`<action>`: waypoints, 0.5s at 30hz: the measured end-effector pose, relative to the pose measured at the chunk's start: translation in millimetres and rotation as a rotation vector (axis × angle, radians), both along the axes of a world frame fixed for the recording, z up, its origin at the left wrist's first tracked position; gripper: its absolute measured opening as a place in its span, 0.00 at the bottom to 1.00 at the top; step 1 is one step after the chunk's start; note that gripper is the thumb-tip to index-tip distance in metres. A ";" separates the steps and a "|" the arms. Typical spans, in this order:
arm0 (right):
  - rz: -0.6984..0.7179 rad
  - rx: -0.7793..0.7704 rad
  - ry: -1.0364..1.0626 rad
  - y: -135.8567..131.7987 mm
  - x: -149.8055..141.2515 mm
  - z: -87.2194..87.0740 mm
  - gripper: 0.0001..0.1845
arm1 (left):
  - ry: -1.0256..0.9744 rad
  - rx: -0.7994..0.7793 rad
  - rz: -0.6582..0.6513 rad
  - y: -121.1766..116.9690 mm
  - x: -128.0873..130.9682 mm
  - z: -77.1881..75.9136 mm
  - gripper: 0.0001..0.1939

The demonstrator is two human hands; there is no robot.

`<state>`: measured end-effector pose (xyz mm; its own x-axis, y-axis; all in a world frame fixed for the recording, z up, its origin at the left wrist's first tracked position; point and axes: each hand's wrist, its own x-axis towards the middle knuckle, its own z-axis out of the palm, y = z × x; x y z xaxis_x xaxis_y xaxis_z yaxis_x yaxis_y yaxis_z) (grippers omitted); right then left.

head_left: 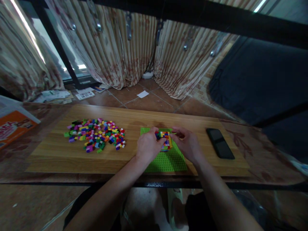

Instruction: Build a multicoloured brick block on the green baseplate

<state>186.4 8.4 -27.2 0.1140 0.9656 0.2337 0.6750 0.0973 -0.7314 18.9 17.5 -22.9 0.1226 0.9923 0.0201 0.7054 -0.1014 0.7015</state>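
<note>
A green studded baseplate lies on the wooden board, with a small structure of multicoloured toy bricks on its upper part. My left hand is closed around the left side of this structure, the thumb resting near its top. At the structure's right edge, my right hand has its thumb and fingers pinched together. Whatever sits between those fingertips is too small and hidden to make out. Parts of the structure are covered by both hands.
A loose pile of small coloured bricks spreads over the left of the wooden board. A black phone lies at its right end. An orange and white bag is at far left. A dark metal bar runs along the near side.
</note>
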 end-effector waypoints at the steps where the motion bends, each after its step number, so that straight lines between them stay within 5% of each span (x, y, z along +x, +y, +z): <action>1: -0.004 -0.027 0.013 0.7 0.1 -1.0 0.19 | 0.026 0.011 0.000 0.0 0.1 -0.1 0.20; 15: 0.015 -0.115 0.036 -0.8 -11.4 -2.9 0.14 | 0.052 0.026 -0.025 1.8 -2.1 -2.1 0.16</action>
<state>175.0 7.7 -30.1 0.1059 0.9874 0.1176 0.6469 0.0214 -0.7623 16.8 19.3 -24.9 0.1486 0.9881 0.0391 0.7380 -0.1371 0.6608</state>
